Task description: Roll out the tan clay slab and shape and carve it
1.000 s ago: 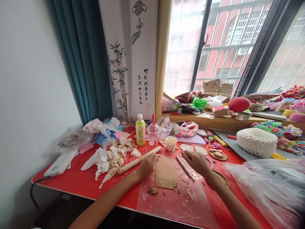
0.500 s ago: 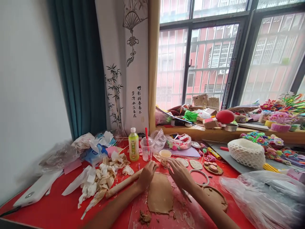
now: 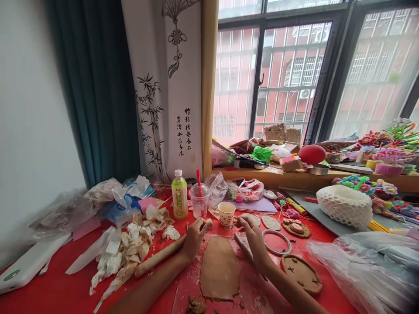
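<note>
A flat brown slab of clay [image 3: 220, 268] lies on the board before me, rounded at its far end. My left hand [image 3: 194, 237] is raised at the slab's far left, fingers curled together; whatever they may hold is too small to make out. Beside that wrist rests a wooden rolling pin [image 3: 160, 258], partly behind the arm. At the far right of the slab is my right hand [image 3: 251, 235], its fingers bent in and their tips close together, contents hidden. Under it lies a thin stick-like tool [image 3: 244, 246]. A paper cup [image 3: 226, 214] stands between and beyond both hands.
Crumpled tissues [image 3: 131, 244], a drink bottle [image 3: 179, 196] and a plastic cup with straw [image 3: 200, 200] are at the left and back. On the right are a ring [image 3: 276, 242], a round clay plaque [image 3: 301, 274] and a plastic bag [image 3: 347, 266]. Clay scraps [image 3: 195, 304] sit in front.
My right hand's fingers, stretched out before, are now bent inward. My left hand has shifted slightly left, fingers still curled. The view has tilted down a little; the slab looks unchanged.
</note>
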Demonstrator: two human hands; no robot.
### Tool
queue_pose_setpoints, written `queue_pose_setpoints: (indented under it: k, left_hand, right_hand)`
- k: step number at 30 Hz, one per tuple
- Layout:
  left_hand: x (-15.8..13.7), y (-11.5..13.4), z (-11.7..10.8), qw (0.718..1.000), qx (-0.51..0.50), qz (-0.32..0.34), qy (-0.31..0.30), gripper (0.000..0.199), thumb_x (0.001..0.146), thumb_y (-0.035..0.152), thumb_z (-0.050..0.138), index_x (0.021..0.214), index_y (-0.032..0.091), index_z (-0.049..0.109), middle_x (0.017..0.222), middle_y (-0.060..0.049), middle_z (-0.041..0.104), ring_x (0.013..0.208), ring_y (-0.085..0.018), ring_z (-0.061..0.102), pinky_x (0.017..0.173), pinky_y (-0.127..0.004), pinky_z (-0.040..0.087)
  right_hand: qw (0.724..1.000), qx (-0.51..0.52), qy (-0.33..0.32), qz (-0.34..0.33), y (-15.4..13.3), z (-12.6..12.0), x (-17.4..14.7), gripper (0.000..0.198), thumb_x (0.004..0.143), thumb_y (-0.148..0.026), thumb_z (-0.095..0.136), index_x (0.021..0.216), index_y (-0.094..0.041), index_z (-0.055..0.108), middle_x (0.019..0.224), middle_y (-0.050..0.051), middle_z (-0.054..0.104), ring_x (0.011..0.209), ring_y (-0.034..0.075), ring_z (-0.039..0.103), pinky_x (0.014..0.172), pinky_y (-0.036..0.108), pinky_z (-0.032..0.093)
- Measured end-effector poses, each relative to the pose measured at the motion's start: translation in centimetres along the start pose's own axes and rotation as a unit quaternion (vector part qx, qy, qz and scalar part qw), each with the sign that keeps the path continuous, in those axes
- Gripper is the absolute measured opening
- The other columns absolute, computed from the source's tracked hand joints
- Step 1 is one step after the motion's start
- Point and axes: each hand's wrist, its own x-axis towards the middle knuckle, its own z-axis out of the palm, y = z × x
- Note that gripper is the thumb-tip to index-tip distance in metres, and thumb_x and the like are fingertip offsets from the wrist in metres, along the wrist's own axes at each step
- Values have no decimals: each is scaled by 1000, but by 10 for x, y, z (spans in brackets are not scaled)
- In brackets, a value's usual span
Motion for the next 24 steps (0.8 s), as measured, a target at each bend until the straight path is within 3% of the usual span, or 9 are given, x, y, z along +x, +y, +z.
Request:
queue_pose_setpoints:
  k: [3, 5, 10, 15, 19, 24]
  left_hand:
    - [-1, 1, -1, 1000, -9, -2, 6, 29, 86, 44, 47, 75, 18, 52, 75, 0, 55, 69, -13, 51, 67, -24, 39]
    - [-1, 0, -1, 1000, -13, 1, 2, 27, 87, 43, 46, 80, 18, 54, 80, 0, 57, 74, -13, 53, 70, -24, 39]
    - [-1, -2, 0, 1000, -14, 2, -18, 35, 86, 46, 47, 67, 17, 51, 66, 2, 52, 63, -12, 48, 63, -23, 37]
    - [-1, -1, 0, 1000, -17, 1, -15, 30, 87, 43, 44, 76, 17, 56, 75, 0, 57, 69, -12, 51, 67, -23, 39]
    - [-2, 0, -1, 999, -10, -2, -31, 34, 86, 44, 46, 67, 17, 52, 62, 2, 51, 57, -10, 45, 59, -22, 35]
    - [-1, 0, 0, 1000, -5, 6, -30, 27, 87, 41, 47, 77, 17, 55, 74, 1, 57, 68, -11, 50, 66, -22, 37]
  right_hand:
    - [997, 50, 15, 55, 4, 6, -6, 33, 86, -44, 35, 71, -19, 50, 54, -1, 49, 50, 14, 47, 49, 27, 41]
    - [994, 76, 20, 81, 8, 10, -9, 32, 85, -46, 36, 67, -21, 44, 49, -5, 40, 43, 12, 38, 44, 26, 35]
    - [987, 108, 18, 115, 12, 11, -11, 32, 82, -47, 42, 65, -21, 43, 50, -6, 35, 45, 10, 31, 43, 23, 27]
    - [981, 126, 8, 144, 14, 10, -9, 29, 82, -45, 43, 73, -19, 50, 48, -8, 31, 43, 9, 26, 41, 23, 22]
    - [980, 130, 3, 148, 17, 11, -9, 29, 82, -45, 44, 71, -18, 51, 47, -7, 31, 43, 8, 26, 41, 22, 20]
    - [979, 133, -8, 152, 16, 11, -10, 28, 81, -44, 46, 72, -18, 52, 47, -7, 32, 43, 8, 27, 39, 21, 19]
